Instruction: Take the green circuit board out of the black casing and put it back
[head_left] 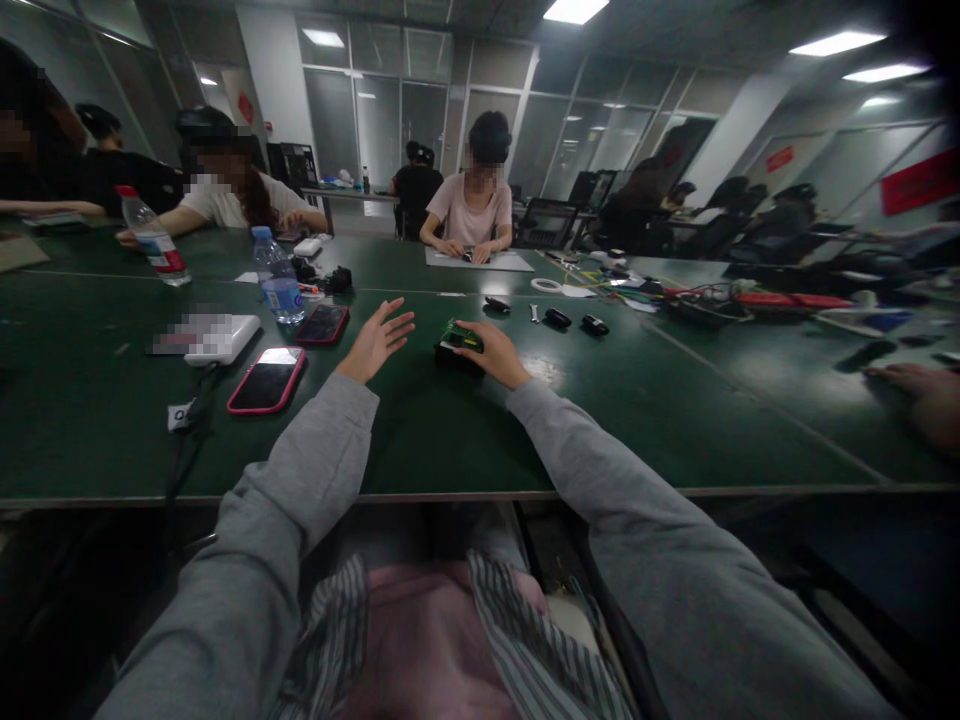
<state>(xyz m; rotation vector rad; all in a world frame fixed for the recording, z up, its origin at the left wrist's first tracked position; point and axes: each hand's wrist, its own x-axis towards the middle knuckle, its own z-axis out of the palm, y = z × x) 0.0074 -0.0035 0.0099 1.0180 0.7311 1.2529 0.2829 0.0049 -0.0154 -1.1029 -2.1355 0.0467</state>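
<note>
My right hand [495,350] is closed around a small black device with a green circuit board [461,338], holding it at the table's surface. Part of the device is hidden behind my fingers. My left hand [381,338] is raised to the left of it, fingers spread, with nothing in it. Beyond the device lie a small black piece [496,305], a small wrench [534,314] and two more black pieces, one nearer [557,319] and one further right [595,325]. A phone in a red case [324,324] lies left of my left hand.
On the left are a second phone [267,381], a white power bank [225,340] with a cable, a blue-capped bottle [279,280] and a red-capped bottle [154,240]. Wires and tools [645,285] spread across the back right. A person [471,205] sits opposite; another's hand [922,395] is at far right.
</note>
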